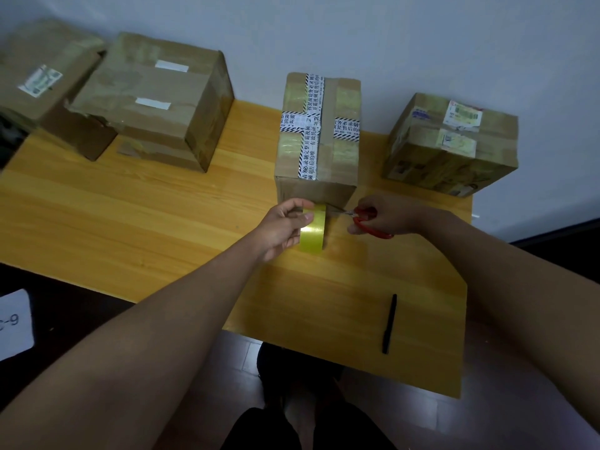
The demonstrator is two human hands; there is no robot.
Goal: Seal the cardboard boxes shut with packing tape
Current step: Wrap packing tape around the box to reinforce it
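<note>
Two hands, left [281,227] gripping tape roll [313,230], right [383,216] gripping scissors [363,219]

Four cardboard boxes [319,131], one tape roll [313,230], one scissors [370,222], one pen [389,323].

Four boxes are sitting along the table's [162,203] far edge: two [42,76] [156,102] leftward (touching), one [319,125] centrally, one [451,144] rightward; a pen [389,323] is lying near the front.
</note>
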